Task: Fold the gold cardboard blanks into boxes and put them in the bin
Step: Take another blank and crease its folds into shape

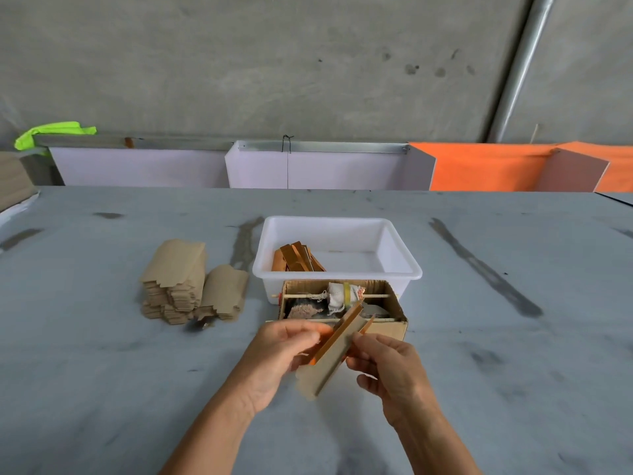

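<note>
A gold cardboard blank [334, 351] is held between both hands above the grey table [102, 371], just in front of an open cardboard box [394, 311] of odds and ends. The left hand [281, 351] pinches its left side with curled fingers, and the right hand [387, 365] grips the right edge, thumb on top. The blank is half raised, with one long panel standing up and the brown underside turned to the camera; which flap is being worked cannot be told surely, because the fingers cover it.

For this step to be done well, the creases should be pressed sharply along the scored lines and the walls brought square before the ends are tucked in. The white bin [400, 269] stands just behind, with a few folded gold boxes [296, 258] inside. Unfolded blanks [185, 279] are stacked to the left. No brand, label or writing can be read anywhere.
</note>
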